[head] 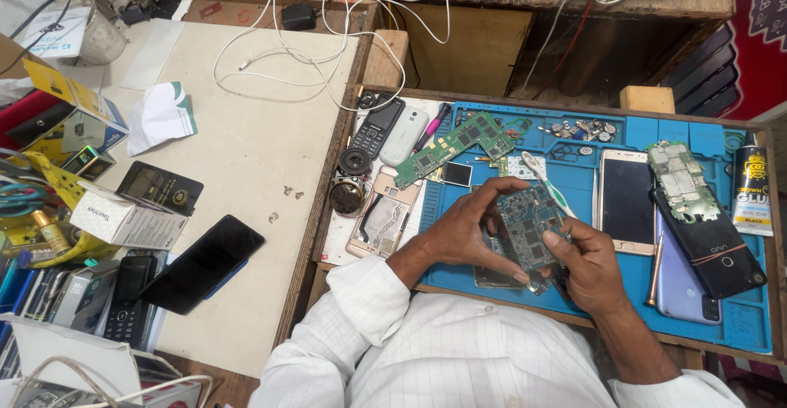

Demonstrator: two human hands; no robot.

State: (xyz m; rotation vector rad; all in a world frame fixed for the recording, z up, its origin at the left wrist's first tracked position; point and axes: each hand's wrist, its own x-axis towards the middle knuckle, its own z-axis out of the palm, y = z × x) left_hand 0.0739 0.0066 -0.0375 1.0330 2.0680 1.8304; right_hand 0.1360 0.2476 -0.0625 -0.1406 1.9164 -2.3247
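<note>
Fingers of the left hand (463, 232) and right hand (592, 264) together grasp a blue-grey circuit board (529, 219), held tilted just above the blue work mat (590, 141). A white toothbrush (548, 182) lies just behind it; a white smartphone (625, 200) lies to the right, a green circuit board (455, 147) to the upper left, all on the tabletop.

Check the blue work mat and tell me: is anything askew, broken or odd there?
Nothing looks spilled. The left hand and right hand hold a bare blue-green circuit board above the blue rubber work mat. A long green circuit board lies askew across the mat's left edge, and a gold phone frame lies opened, its insides exposed.
</note>
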